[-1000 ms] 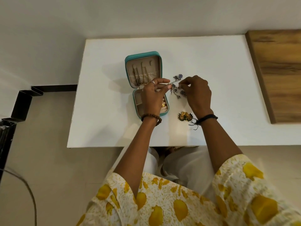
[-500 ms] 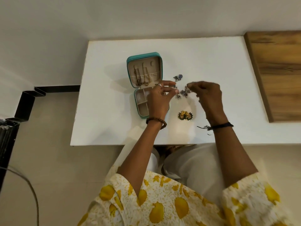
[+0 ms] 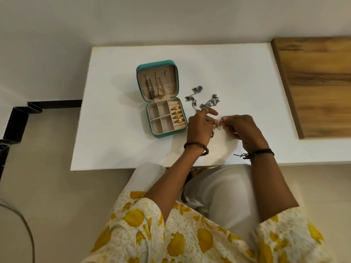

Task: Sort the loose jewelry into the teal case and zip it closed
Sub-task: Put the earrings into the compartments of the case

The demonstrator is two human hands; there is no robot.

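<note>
Both hands have pulled back from the blue necklace [image 3: 204, 99], which now lies on the white table [image 3: 117, 130] beside the open teal case [image 3: 161, 97]. Left hand [image 3: 199, 128] and right hand [image 3: 245, 130] together pinch a small gold piece [image 3: 218, 126]. Four gold rings [image 3: 177, 114] sit in the case.

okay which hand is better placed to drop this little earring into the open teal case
Left, probably. The left hand sits right beside the teal case, and its small compartments are bare. The right hand is farther away, on the other side. Both pinch the small earring.
</note>
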